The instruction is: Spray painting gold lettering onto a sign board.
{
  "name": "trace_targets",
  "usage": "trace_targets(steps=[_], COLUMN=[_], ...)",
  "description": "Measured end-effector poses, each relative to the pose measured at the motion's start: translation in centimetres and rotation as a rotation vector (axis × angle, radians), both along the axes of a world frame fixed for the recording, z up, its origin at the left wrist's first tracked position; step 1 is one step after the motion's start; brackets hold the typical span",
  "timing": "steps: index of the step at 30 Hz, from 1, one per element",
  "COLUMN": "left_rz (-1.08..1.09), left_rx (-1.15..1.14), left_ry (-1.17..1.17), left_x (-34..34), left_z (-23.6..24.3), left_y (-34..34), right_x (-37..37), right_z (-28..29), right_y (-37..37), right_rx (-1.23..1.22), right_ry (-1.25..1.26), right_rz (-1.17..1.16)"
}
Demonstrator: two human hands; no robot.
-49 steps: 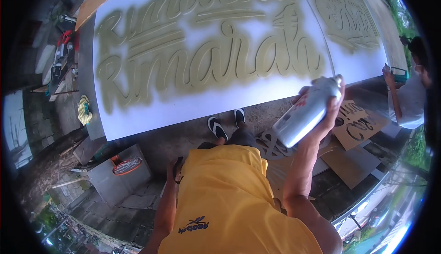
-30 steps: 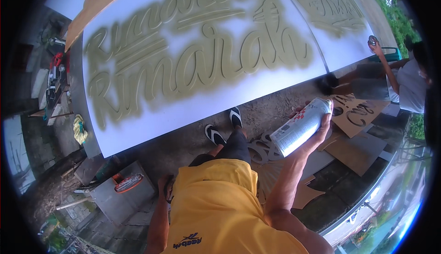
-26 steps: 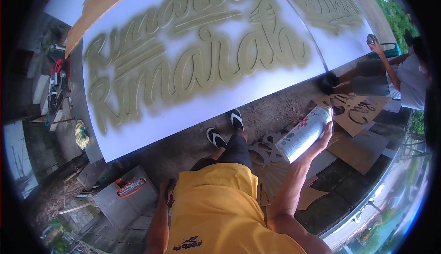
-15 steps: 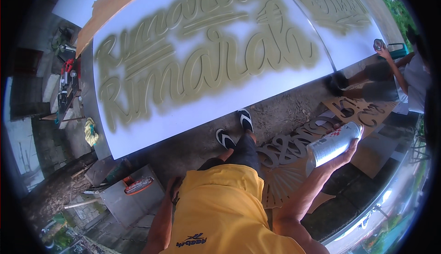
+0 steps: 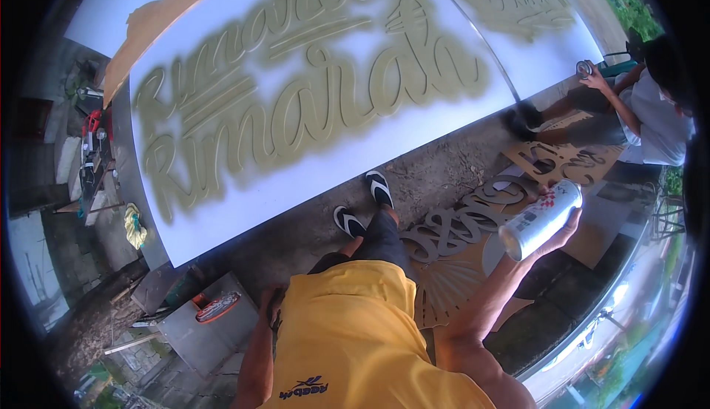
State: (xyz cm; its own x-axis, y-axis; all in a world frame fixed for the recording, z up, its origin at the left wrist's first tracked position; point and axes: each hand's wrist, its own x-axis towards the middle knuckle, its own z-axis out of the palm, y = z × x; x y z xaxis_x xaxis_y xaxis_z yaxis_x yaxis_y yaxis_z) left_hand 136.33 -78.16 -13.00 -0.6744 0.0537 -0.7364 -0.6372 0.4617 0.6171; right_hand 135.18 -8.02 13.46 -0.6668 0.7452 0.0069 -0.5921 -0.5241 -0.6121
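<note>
The right hand [image 5: 558, 233] has its fingers wrapped around a silver spray can [image 5: 541, 219] held out over cardboard letter cutouts [image 5: 451, 231] beside the white board's [image 5: 414, 150] lower edge, while the left hand [image 5: 272, 307] hangs low, its fingers impossible to judge

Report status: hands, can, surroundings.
Right hand gripping silver spray can. Left hand down at side, empty. Cardboard stencils underfoot; white sign board ahead.

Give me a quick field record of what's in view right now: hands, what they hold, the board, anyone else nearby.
right hand: raised out to the side, gripping a silver spray can
left hand: low by the hip, holds nothing visible
board: white, flat on the ground, olive-green script lettering sprayed on it
feet: in sandals at the board's near edge
cutouts: cardboard letter shapes on the ground under the can
other person: crouched at the far right
</note>
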Motion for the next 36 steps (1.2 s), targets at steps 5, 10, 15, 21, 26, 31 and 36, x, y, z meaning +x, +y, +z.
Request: trace_targets(steps=[5, 10, 15, 21, 26, 31, 36], left_rz=[0.062, -0.034, -0.375, -0.345, 0.180, 0.029, 0.240], left_rx=[0.217, 0.178, -0.004, 0.020, 0.113, -0.071, -0.075], left_ry=[0.070, 0.134, 0.313, 0.220, -0.087, 0.222, -0.017], left_x=[-1.0, -3.1, -2.5, -1.3, 0.6, 3.4, -0.7], left_z=[4.3, 7.5, 5.6, -1.3, -3.7, -5.6, 0.9], left_y=[4.5, 6.9, 4.8, -0.8, -3.0, -3.3, 2.6], right_x=[-2.8, -7.3, -14.0, -19.7, -21.3, -22.9, -22.6], right_z=[0.7, 0.3, -1.1, -3.1, -3.2, -3.3, -4.0], right_y=[-3.4, -4.9, -7.6, -6.5, -4.4, -4.9, -3.2], right_rx=[0.088, 0.907, 1.192, 1.366, 1.399, 1.489, 1.478], right_ry=[-0.171, -0.916, -0.937, -0.967, -1.014, -0.976, -1.037], right_rz=[-0.217, -0.578, -0.391, -0.340, -0.301, -0.273, -0.329])
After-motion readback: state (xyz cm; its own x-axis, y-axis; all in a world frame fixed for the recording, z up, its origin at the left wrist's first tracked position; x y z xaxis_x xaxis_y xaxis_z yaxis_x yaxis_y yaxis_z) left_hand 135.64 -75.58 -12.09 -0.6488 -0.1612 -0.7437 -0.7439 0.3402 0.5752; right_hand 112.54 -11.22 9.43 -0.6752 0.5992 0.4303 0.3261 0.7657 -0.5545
